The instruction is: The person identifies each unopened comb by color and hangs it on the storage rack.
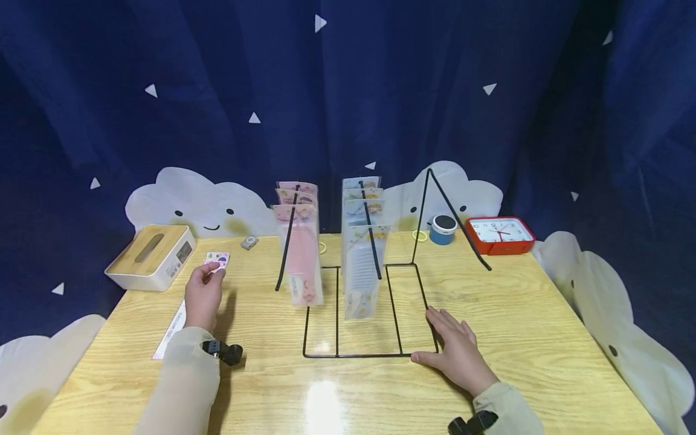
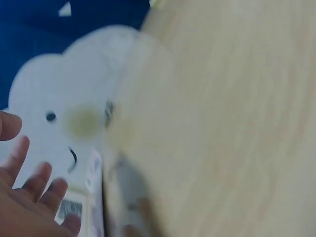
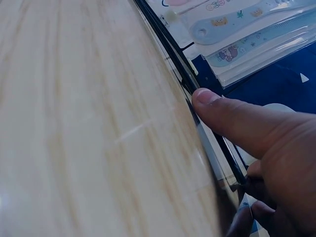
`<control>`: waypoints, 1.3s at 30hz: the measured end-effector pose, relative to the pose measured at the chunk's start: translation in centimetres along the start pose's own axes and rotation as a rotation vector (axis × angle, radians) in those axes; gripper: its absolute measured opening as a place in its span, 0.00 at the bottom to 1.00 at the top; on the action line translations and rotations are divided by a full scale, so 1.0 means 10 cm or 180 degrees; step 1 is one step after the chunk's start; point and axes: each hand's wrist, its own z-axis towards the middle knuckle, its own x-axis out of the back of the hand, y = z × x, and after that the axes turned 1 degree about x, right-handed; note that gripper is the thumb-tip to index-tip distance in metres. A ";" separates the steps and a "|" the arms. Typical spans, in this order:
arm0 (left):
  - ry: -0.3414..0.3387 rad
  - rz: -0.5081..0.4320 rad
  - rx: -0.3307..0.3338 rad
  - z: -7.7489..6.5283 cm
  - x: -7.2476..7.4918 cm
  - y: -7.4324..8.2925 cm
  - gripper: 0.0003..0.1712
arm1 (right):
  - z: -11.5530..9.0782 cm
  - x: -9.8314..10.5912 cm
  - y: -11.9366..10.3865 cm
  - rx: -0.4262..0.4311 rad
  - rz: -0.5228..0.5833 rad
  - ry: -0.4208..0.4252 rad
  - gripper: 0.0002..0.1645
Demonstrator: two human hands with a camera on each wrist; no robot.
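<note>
My left hand (image 1: 203,296) is over a flat packet with a pink printed header card (image 1: 217,258) at the table's left. Its fingers are loosely bent and spread, with the packet's edge (image 2: 97,197) beyond them in the left wrist view. The middle of the packet is hidden under the hand. My right hand (image 1: 454,350) rests at the front right corner of a black wire display rack (image 1: 375,356), thumb at the front bar and fingers along the side bar. Packaged pink combs (image 1: 301,254) hang on the rack's left hook, packaged blue combs (image 1: 361,272) on the middle one.
The rack's right hook (image 1: 459,220) juts forward bare. A tissue box (image 1: 176,254) with a wooden lid stands back left, near a small grey gadget (image 1: 249,242). A blue round container (image 1: 443,232) and a red clock (image 1: 501,235) stand back right, before a dark blue curtain (image 1: 348,90).
</note>
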 end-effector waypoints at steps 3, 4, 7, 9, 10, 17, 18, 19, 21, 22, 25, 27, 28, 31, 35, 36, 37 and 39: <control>0.0023 0.0113 0.0126 0.05 0.10 -0.11 0.25 | 0.00 0.00 0.00 0.0014 -0.0001 0.0017 0.63; 0.0008 0.0194 0.0140 0.06 0.13 -0.14 0.27 | 0.00 0.00 0.01 0.0014 0.0007 0.0018 0.63; -0.0075 0.0620 0.0166 0.10 0.21 -0.21 0.30 | 0.00 -0.01 0.01 0.0002 0.0013 0.0009 0.63; -0.0143 0.0998 0.0189 0.12 0.24 -0.24 0.33 | 0.00 -0.01 0.01 -0.0007 0.0021 -0.0001 0.63; -0.0191 0.1166 0.0213 0.14 0.26 -0.25 0.35 | 0.00 -0.01 0.01 -0.0007 0.0020 -0.0001 0.63; -0.0501 0.1899 0.0344 0.14 0.29 -0.26 0.45 | 0.01 0.00 -0.01 -0.0001 0.0024 -0.0010 0.63; -0.0540 0.2023 0.0324 0.14 0.30 -0.25 0.44 | 0.01 0.00 -0.01 0.0000 0.0026 -0.0013 0.63; -0.0576 0.2130 0.0289 0.13 0.30 -0.24 0.41 | 0.01 0.00 -0.01 -0.0001 0.0029 -0.0013 0.63; -0.0616 0.2327 0.0159 0.11 0.30 -0.22 0.34 | 0.01 0.01 -0.02 -0.0002 0.0037 -0.0014 0.63; -0.0624 0.2402 0.0088 0.11 0.30 -0.21 0.30 | 0.01 0.01 -0.02 -0.0004 0.0037 -0.0012 0.63; -0.0668 0.2542 -0.0174 0.09 0.26 -0.19 0.21 | 0.00 0.01 -0.02 0.0001 0.0042 0.0006 0.63; -0.0745 0.2579 -0.0324 0.09 0.23 -0.19 0.18 | 0.00 0.01 -0.02 0.0010 0.0046 0.0018 0.63; -0.0798 0.2572 -0.0370 0.09 0.21 -0.18 0.18 | 0.00 0.01 -0.01 0.0014 0.0049 0.0020 0.63; -0.0986 0.2491 -0.0417 0.08 0.17 -0.18 0.18 | 0.00 0.01 -0.01 0.0018 0.0051 0.0018 0.63; -0.1139 0.2385 -0.0355 0.08 0.13 -0.16 0.32 | 0.00 0.01 0.00 0.0008 0.0049 0.0006 0.63; -0.1170 0.2373 -0.0331 0.08 0.13 -0.15 0.35 | 0.00 0.01 0.00 0.0005 0.0051 0.0003 0.63; -0.1198 0.2364 -0.0321 0.08 0.13 -0.14 0.38 | -0.01 0.01 0.00 0.0002 0.0054 -0.0001 0.63; -0.1306 0.2301 -0.0271 0.08 0.13 -0.13 0.44 | -0.01 0.01 0.00 -0.0004 0.0062 -0.0012 0.63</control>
